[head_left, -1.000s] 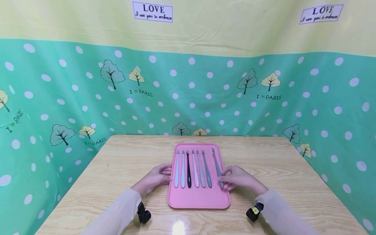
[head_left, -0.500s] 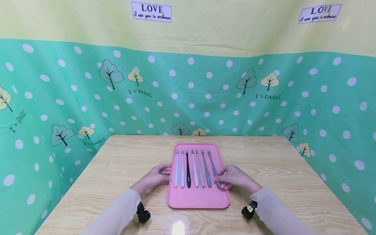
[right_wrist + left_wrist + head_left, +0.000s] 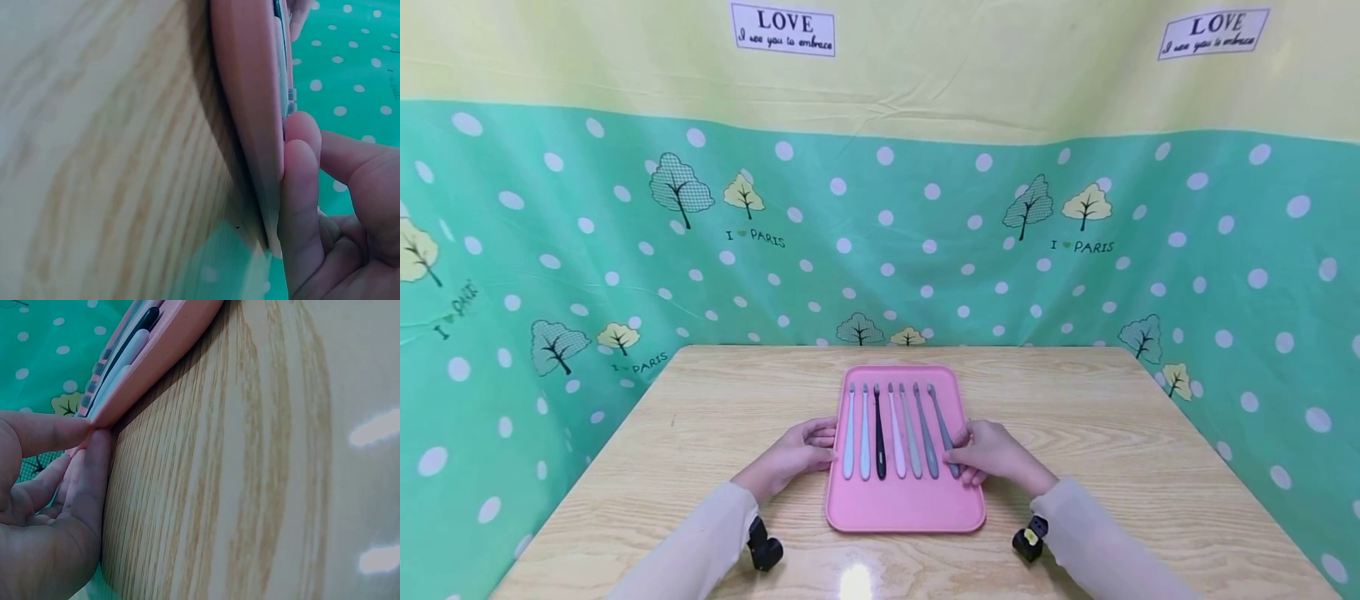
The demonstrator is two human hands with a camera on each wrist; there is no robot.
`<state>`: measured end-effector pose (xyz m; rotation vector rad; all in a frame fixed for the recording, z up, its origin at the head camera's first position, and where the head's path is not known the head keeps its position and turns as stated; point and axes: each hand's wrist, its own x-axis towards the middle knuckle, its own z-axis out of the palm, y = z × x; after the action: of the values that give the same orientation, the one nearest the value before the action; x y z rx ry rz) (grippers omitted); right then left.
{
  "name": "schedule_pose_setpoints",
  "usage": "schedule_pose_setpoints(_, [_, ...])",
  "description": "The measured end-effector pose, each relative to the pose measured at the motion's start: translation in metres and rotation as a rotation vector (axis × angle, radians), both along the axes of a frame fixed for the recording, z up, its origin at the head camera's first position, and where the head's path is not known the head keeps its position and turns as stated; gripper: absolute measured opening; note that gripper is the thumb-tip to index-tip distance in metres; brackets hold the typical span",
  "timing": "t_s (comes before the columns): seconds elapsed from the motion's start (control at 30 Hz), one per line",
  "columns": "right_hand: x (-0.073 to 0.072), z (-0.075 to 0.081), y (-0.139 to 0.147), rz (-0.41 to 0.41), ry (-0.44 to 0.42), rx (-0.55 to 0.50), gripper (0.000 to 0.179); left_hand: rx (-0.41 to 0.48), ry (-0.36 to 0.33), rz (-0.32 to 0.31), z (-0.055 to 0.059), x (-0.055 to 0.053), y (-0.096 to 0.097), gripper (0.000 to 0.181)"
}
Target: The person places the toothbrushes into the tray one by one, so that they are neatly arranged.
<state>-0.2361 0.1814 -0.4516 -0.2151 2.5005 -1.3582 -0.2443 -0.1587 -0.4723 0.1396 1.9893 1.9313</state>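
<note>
Several toothbrushes lie side by side on a pink tray (image 3: pixel 906 512), heads toward the far end. A black toothbrush (image 3: pixel 880 442) is third from the left, with a pale pink toothbrush (image 3: pixel 897 442) to its right. The rightmost toothbrush (image 3: pixel 938 417) is dark grey-blue and tilts slightly, its head leaning left. My right hand (image 3: pixel 994 454) pinches its lower handle between thumb and fingers, partly hiding it at the tray's right rim. My left hand (image 3: pixel 792 457) grips the left rim; the left wrist view shows thumb and finger (image 3: pixel 94 469) meeting at the tray edge.
The tray rests on a wood-grain table (image 3: pixel 715 392). Behind and at both sides hangs a green dotted curtain (image 3: pixel 887 275) with a yellow top. Black wrist cameras hang under the left sleeve (image 3: pixel 707 533) and the right sleeve (image 3: pixel 1101 533).
My right hand has moved left, bringing the rightmost toothbrush closer to its neighbour on the tray. My left hand stays at the tray's left rim.
</note>
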Motion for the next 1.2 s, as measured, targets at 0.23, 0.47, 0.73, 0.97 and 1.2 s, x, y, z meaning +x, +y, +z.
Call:
schedule_pose_setpoints(0.23, [-0.0019, -0.0049, 0.0013, 0.019, 0.03, 0.0, 0.033, 0.011, -0.001, 0.006, -0.0006, 0.0007, -0.0008, 0.067])
schedule_pose_setpoints(0.47, [-0.003, -0.0053, 0.0027, 0.028, 0.041, 0.019, 0.037, 0.016, 0.001, 0.003, -0.0011, 0.0004, -0.0006, 0.067])
schedule_pose_setpoints(0.73, [-0.003, -0.004, 0.0029, 0.037, 0.036, 0.023, 0.044, 0.01, 0.002, 0.001, -0.0001, 0.0001, -0.0005, 0.069])
schedule_pose_setpoints(0.97, [-0.0034, -0.0037, 0.0028, 0.036, 0.037, 0.013, 0.046, 0.014, 0.004, -0.002, -0.0015, -0.0007, -0.0012, 0.068])
schedule_pose_setpoints(1.2, [-0.0036, -0.0028, 0.0031, 0.046, 0.029, -0.002, 0.049, 0.012, -0.001, -0.006, -0.0017, -0.0008, -0.0011, 0.069])
